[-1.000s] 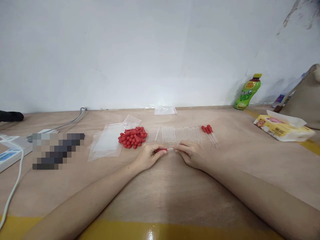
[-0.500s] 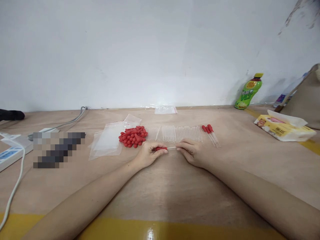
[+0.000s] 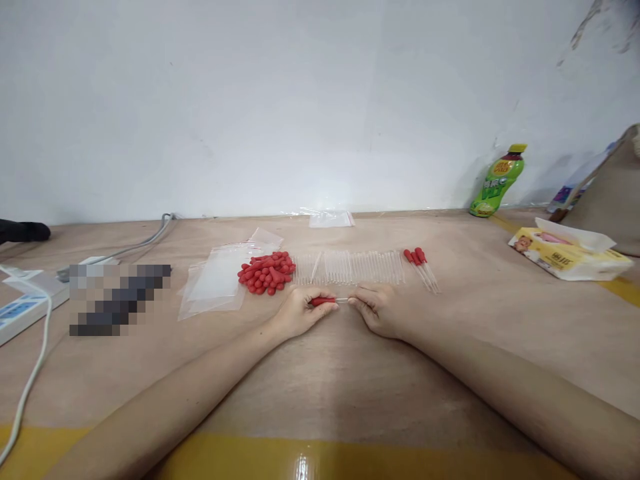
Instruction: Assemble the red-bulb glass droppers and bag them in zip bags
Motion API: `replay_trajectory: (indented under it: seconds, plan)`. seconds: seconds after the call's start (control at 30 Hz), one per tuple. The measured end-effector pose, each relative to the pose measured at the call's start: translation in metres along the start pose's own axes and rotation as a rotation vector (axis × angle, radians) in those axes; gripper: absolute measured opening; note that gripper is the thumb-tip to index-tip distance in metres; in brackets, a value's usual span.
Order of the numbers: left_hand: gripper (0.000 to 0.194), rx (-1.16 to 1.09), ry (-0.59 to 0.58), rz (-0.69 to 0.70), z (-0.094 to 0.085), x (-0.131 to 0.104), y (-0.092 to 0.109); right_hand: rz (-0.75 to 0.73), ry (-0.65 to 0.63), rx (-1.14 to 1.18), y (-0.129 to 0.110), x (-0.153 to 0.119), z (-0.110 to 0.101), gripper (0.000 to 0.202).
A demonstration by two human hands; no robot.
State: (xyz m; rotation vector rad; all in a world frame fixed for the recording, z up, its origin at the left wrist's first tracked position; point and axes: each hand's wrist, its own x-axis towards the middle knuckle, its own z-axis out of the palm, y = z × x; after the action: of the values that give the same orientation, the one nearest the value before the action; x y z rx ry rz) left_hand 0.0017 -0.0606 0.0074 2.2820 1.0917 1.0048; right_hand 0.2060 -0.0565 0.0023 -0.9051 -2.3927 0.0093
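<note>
My left hand (image 3: 306,311) pinches a red rubber dropper bulb (image 3: 323,302) between thumb and fingers. A clear thin dropper tube (image 3: 342,300) runs from the bulb's open end to my right hand (image 3: 374,308), whose fingertips are closed on it. How deep the tube sits in the bulb is hard to see. Just behind my left hand lies a heap of red bulbs (image 3: 266,272). A row of clear tubes (image 3: 350,267) stretches beyond both hands. To the right of the row, several droppers with red bulbs fitted (image 3: 421,268) lie side by side.
Clear zip bags (image 3: 213,280) lie left of the bulb heap, and another bag (image 3: 331,219) rests by the wall. A green drink bottle (image 3: 499,181) and a yellow tissue pack (image 3: 567,257) are at the right. A power strip (image 3: 30,310) with cables is at the left.
My right hand has moved slightly left toward my left hand, and less of the tube shows between them. The bulb stays in my left hand.
</note>
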Motion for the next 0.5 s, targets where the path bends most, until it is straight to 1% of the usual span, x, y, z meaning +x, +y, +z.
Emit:
replay_trajectory:
  seconds: [0.2,0.37,0.5]
  plan:
    - [0.017,0.035,0.008,0.046,0.000,-0.001,-0.002,0.089,-0.085,0.111,-0.005,0.006,0.001,0.027]
    - [0.017,0.072,0.010,0.066,0.000,-0.002,-0.002,0.169,-0.122,0.218,-0.006,0.009,0.004,0.024]
    - [0.017,0.070,0.005,0.104,0.000,-0.003,-0.002,0.206,-0.178,0.274,-0.005,0.013,0.004,0.028]
